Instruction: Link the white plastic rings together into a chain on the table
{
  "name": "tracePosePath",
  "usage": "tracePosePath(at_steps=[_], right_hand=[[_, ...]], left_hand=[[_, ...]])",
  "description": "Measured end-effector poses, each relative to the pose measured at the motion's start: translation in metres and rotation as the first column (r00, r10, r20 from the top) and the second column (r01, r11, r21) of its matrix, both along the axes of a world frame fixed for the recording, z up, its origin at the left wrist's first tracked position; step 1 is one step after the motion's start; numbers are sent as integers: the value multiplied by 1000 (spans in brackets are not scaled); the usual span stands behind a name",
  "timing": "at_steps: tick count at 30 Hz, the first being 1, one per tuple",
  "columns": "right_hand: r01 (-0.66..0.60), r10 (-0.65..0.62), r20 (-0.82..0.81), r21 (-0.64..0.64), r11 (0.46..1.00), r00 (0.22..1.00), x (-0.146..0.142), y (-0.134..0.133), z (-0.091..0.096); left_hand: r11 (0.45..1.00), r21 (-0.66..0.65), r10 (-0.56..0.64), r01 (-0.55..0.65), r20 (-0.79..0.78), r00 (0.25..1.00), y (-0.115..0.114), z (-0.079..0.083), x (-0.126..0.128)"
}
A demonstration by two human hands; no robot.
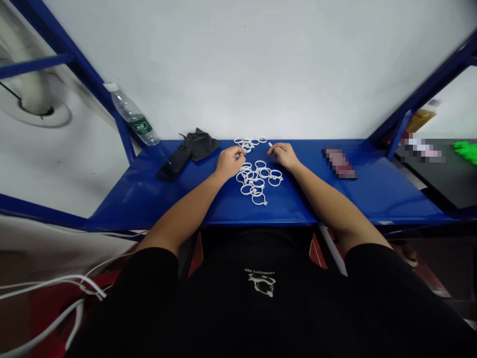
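Observation:
My left hand [230,163] is closed in a pinch, with a bit of white at its fingertips; whether that is part of a ring I cannot tell. Across from it, my right hand [284,155] pinches a small white piece [270,144] that sticks up from thumb and finger. Between and in front of the hands lies a loose pile of thin white rings [257,186], each with a small knob or clasp. Farther back, near the wall, is a smaller heap of white rings [247,143], close to my left fingertips.
The blue table [126,199] meets a white wall. On the left are a clear plastic bottle [136,119], a crumpled black bag [199,144] and a black phone [174,165]. To the right lies a blurred flat pinkish object [340,163]. Blue frame posts rise at both sides.

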State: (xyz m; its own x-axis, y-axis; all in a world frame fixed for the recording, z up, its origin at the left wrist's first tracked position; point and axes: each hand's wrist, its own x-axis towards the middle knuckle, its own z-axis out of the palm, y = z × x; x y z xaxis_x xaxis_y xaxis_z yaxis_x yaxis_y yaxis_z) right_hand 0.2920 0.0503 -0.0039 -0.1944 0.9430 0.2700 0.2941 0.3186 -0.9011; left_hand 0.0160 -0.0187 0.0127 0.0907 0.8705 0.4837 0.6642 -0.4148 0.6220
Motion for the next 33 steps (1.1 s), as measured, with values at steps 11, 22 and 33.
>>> tracePosePath(at_steps=[11, 22, 33], right_hand=[[-235, 184, 234, 212, 949, 955, -13, -37, 18], [-141, 15, 408, 280, 950, 913, -14, -23, 7], [-65, -38, 668, 128, 990, 743, -53, 31, 26]], left_hand=[[998, 39, -55, 58, -78, 995, 1, 3, -1], [995, 1, -104, 104, 5, 995, 8, -10, -2], [919, -266, -373, 292, -342, 862, 11, -14, 2]])
